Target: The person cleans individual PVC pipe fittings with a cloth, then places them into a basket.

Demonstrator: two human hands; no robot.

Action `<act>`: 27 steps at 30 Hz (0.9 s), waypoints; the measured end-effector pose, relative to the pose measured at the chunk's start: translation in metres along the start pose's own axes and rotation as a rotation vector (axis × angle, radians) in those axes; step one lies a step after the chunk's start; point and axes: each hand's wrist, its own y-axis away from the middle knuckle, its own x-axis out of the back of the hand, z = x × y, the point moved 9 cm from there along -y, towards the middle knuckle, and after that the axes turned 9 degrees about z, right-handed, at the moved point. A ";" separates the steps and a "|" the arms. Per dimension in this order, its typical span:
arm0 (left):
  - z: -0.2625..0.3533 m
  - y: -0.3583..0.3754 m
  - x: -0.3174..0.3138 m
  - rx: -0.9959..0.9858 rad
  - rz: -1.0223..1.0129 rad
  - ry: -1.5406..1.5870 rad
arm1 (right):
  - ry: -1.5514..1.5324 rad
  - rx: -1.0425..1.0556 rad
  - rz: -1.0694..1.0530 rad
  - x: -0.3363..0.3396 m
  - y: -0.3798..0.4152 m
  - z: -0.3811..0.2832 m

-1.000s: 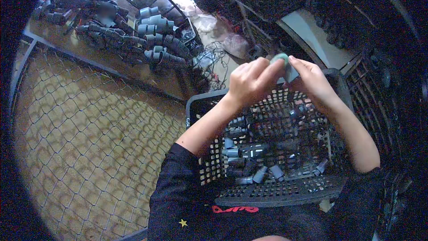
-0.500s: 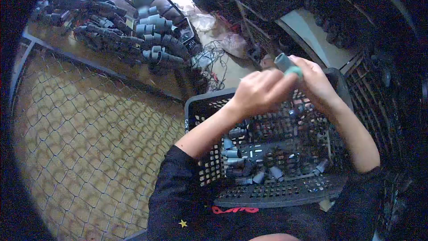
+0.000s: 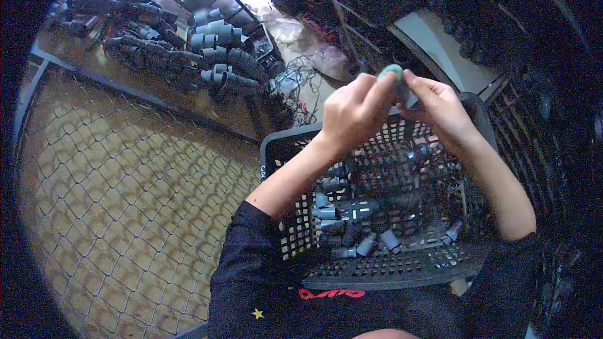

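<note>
Above the far rim of a black plastic basket [image 3: 295, 133], both my hands are raised close together. My left hand [image 3: 355, 110] is closed, its fingertips on a small green rounded piece [image 3: 391, 70] whose kind I cannot make out. Fingers bent, my right hand [image 3: 443, 110] grips a grey pipe fitting [image 3: 404, 93], which is mostly hidden between the two hands. Lower down, several loose grey fittings [image 3: 390, 242] lie in the basket, many of them along its left and near sides.
To the left stretches a wire mesh panel [image 3: 125, 213] in a metal frame. Beyond it is a large pile of grey pipe fittings [image 3: 217, 41]. Tangled cord [image 3: 301, 81] and a plastic bag [image 3: 331, 63] lie on the floor ahead. Dark slatted crates [image 3: 534, 150] stand on the right.
My left hand has shifted slightly left and up, bringing the green piece to the top of the grip. The fitting has turned and is now more hidden between my hands.
</note>
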 end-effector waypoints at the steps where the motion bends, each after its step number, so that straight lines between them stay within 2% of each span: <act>1: 0.004 0.002 -0.003 -0.020 -0.025 0.033 | 0.000 0.010 0.044 -0.003 0.004 -0.003; 2: 0.009 0.004 -0.004 -0.042 -0.046 0.064 | 0.002 0.023 0.087 -0.002 0.006 -0.007; 5: 0.028 0.006 -0.005 -0.166 -0.071 0.064 | -0.059 -0.017 0.021 0.001 0.001 0.001; 7: 0.021 -0.004 0.003 -0.184 -0.014 0.022 | -0.035 -0.018 0.043 0.002 0.000 0.000; 9: -0.002 -0.005 0.000 -0.040 0.013 -0.074 | 0.052 -0.033 0.014 0.005 -0.004 0.004; 14: 0.031 0.010 -0.005 -0.165 -0.053 0.047 | 0.089 0.028 0.163 0.014 -0.009 0.007; 17: 0.021 -0.002 0.002 -0.165 -0.008 0.017 | 0.054 0.052 0.073 0.011 -0.010 0.006; 19: -0.005 -0.005 0.001 0.021 0.002 0.016 | 0.054 -0.019 0.098 0.010 -0.003 0.005; 21: -0.011 0.000 -0.001 0.057 0.017 0.079 | 0.046 -0.050 0.114 0.011 -0.003 0.007; 23: 0.005 0.005 -0.002 -0.014 0.036 0.187 | 0.080 0.024 0.128 0.014 -0.008 0.003; 24: 0.016 0.009 -0.007 -0.017 -0.072 0.188 | 0.107 0.075 0.130 0.014 -0.009 -0.001; 25: 0.027 0.007 -0.004 -0.074 -0.024 0.159 | 0.134 0.124 0.130 0.013 -0.009 -0.006; 27: 0.030 0.001 -0.001 -0.187 -0.075 0.072 | 0.101 0.049 0.106 0.012 -0.004 -0.003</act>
